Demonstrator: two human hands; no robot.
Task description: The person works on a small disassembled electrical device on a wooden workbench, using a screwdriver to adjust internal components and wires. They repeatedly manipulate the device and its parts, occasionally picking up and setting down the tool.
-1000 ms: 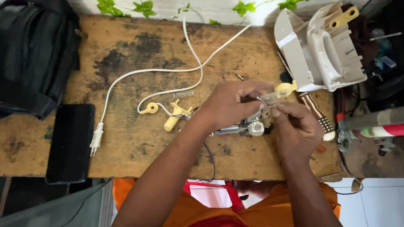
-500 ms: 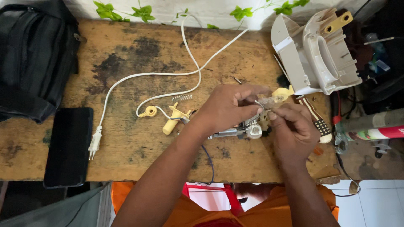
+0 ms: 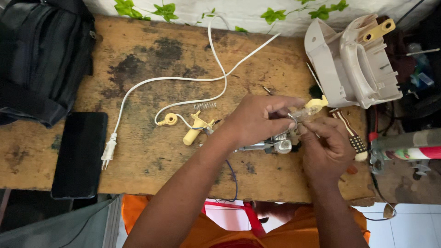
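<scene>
Over the last second I find very little change. My left hand (image 3: 259, 119) and right hand (image 3: 324, 147) remain together above the middle-right of the wooden bench (image 3: 151, 59). The view has drifted slightly, nothing more.

My left hand is pinching a small clear part (image 3: 303, 112) between thumb and forefinger, just beside a yellow piece (image 3: 318, 104). My right hand is curled, its fingertips meeting the same clear part from below; I cannot tell whether it grips or only steadies it. Directly under both hands lies a small metal assembly (image 3: 280, 146), touching the bench.

Unmoved on the bench: the white power cord (image 3: 183, 79) with its plug (image 3: 108, 154), a yellow handle (image 3: 194, 131), a small spring (image 3: 205, 105). The grey plastic housing (image 3: 353, 59) stands at the right end, the black phone (image 3: 79, 154) and black bag (image 3: 41, 59) at the left.

My judgement: fine work on the clear part is continuing, with no step completed in this interval.
</scene>
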